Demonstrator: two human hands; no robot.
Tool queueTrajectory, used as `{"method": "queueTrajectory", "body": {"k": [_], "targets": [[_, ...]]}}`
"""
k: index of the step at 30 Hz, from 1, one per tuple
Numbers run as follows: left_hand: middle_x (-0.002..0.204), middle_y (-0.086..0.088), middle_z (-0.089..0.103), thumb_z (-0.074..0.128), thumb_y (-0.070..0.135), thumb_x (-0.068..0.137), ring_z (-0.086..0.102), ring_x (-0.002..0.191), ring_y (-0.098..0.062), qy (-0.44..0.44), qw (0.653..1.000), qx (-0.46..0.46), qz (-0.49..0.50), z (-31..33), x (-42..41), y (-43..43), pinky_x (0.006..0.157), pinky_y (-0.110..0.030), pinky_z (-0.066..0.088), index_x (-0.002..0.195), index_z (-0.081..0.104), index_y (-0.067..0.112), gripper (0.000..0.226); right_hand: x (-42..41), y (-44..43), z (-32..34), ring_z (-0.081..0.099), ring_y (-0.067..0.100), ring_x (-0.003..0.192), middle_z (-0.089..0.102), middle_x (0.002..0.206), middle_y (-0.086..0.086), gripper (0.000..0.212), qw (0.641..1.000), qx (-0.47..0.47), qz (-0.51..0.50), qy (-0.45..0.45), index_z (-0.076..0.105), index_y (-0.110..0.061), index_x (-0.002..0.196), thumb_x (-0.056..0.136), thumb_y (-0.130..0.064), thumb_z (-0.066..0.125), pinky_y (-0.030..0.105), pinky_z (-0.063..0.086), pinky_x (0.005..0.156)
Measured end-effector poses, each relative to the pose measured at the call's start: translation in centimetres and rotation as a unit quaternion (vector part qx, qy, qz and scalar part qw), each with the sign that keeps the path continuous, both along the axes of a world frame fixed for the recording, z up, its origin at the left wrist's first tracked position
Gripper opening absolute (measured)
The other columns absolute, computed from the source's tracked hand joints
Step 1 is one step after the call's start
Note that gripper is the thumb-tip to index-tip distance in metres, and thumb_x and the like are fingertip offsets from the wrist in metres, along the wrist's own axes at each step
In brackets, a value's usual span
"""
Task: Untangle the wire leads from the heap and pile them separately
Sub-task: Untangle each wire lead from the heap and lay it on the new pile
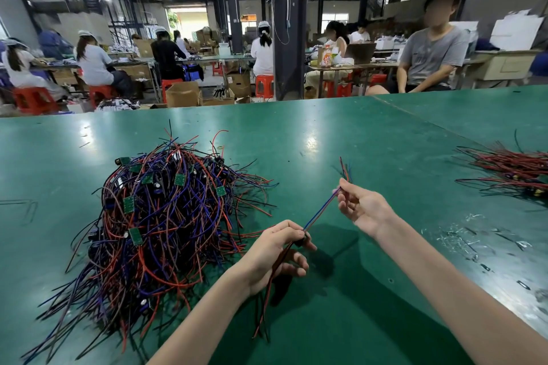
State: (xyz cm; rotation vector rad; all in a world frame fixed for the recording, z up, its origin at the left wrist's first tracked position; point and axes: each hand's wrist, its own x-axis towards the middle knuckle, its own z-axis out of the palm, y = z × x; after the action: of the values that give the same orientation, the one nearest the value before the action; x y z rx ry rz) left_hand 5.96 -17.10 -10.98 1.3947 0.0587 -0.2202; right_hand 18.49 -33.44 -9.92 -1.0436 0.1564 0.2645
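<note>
- The wire lead point(321, 212), blue and red strands together, is stretched straight above the tabletop point(326, 127) between both hands.
- The left hand point(278, 249) pinches its lower part at a small dark piece, and loose ends dangle below.
- The right hand point(361, 210) pinches the upper part, tips poking past the fingers.
- The heap point(160, 216) lies just left of the hands.
- The separate pile point(510, 172) lies far right, well apart.

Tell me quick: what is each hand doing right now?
Left hand: closed, gripping one wire lead, with loose ends hanging below.
Right hand: closed, pinching the same wire lead near its other end.
</note>
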Motion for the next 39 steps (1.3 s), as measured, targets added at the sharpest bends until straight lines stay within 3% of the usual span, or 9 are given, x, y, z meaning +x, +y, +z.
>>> {"method": "queueTrajectory", "body": {"k": [2,4,8,10,13,16,24,33,39], "targets": [[0.082,-0.010,0.066,0.044,0.006,0.094,0.053,0.050,-0.019,0.001,1.000,0.002,-0.002,0.0,0.0,0.0,0.046,-0.023,0.046,0.086,0.052,0.008,0.011,0.2,-0.1,-0.2,0.055,0.006,0.039,0.062,0.053,0.007,0.018,1.000,-0.009,-0.005,-0.007,0.058,-0.001,0.072,0.089,-0.006,0.062,0.016,0.047,0.039],[0.083,-0.011,0.066,0.044,0.006,0.094,0.053,0.051,-0.019,0.000,1.000,0.003,-0.003,0.0,-0.1,0.0,0.046,-0.023,0.047,0.086,0.051,0.008,0.011,0.1,0.0,-0.4,0.056,0.008,0.041,0.062,0.062,0.013,0.014,0.991,-0.075,-0.042,-0.103,0.059,-0.002,0.074,0.087,-0.004,0.064,0.018,0.048,0.041],[0.082,-0.011,0.066,0.044,0.006,0.094,0.054,0.051,-0.020,-0.001,1.000,0.001,-0.005,0.1,-0.1,0.0,0.047,-0.024,0.047,0.086,0.052,0.007,0.012,-0.4,-0.1,-0.7,0.060,0.010,0.049,0.064,0.065,0.014,0.007,0.916,-0.255,-0.109,-0.291,0.064,-0.002,0.080,0.084,-0.004,0.069,0.021,0.051,0.047],[0.082,-0.011,0.066,0.044,0.006,0.094,0.054,0.051,-0.019,-0.001,1.000,0.000,-0.006,0.0,0.0,0.0,0.047,-0.024,0.047,0.086,0.052,0.007,0.012,-0.5,-0.1,-0.5,0.060,0.010,0.047,0.064,0.065,0.014,0.007,0.925,-0.244,-0.115,-0.267,0.064,-0.002,0.080,0.084,-0.004,0.069,0.021,0.051,0.045],[0.082,-0.010,0.066,0.044,0.007,0.095,0.054,0.051,-0.019,-0.003,1.000,-0.006,-0.010,0.1,0.0,0.1,0.047,-0.024,0.047,0.086,0.052,0.007,0.011,-0.2,0.0,0.0,0.056,0.007,0.040,0.065,0.057,0.009,0.010,0.990,-0.067,-0.071,-0.106,0.060,-0.002,0.078,0.085,-0.003,0.067,0.017,0.048,0.041],[0.078,-0.010,0.066,0.044,0.007,0.095,0.053,0.048,-0.018,-0.001,1.000,-0.002,-0.014,0.0,0.1,0.0,0.045,-0.023,0.046,0.088,0.052,0.007,0.011,0.0,0.0,0.1,0.055,0.006,0.038,0.064,0.051,0.005,0.011,0.999,-0.013,-0.046,-0.018,0.059,-0.001,0.079,0.088,-0.005,0.063,0.015,0.046,0.039],[0.071,-0.007,0.065,0.045,0.010,0.096,0.053,0.046,-0.016,0.005,1.000,-0.004,-0.014,-0.2,0.2,-0.1,0.042,-0.022,0.045,0.092,0.053,0.008,0.009,-0.5,0.0,-0.1,0.058,0.009,0.044,0.064,0.064,0.013,0.007,0.959,-0.159,-0.125,-0.197,0.063,-0.002,0.080,0.085,-0.004,0.068,0.019,0.049,0.044],[0.073,-0.008,0.065,0.047,0.014,0.097,0.054,0.046,-0.015,-0.006,1.000,-0.015,-0.023,-0.2,0.0,0.0,0.042,-0.022,0.046,0.093,0.054,0.009,0.010,-0.4,-0.2,0.2,0.056,0.011,0.039,0.065,0.052,0.007,0.013,0.991,-0.035,-0.080,-0.106,0.056,-0.006,0.079,0.091,-0.010,0.061,0.018,0.047,0.039],[0.077,-0.008,0.066,0.048,0.017,0.097,0.053,0.044,-0.015,-0.035,0.997,-0.059,0.024,-0.4,0.3,0.1,0.042,-0.022,0.046,0.097,0.054,0.008,0.010,-1.8,0.5,1.0,0.055,0.019,0.066,0.057,0.093,0.012,0.031,0.989,-0.079,0.122,-0.038,0.054,-0.008,0.098,0.083,-0.033,0.064,0.025,0.052,0.053]]}}
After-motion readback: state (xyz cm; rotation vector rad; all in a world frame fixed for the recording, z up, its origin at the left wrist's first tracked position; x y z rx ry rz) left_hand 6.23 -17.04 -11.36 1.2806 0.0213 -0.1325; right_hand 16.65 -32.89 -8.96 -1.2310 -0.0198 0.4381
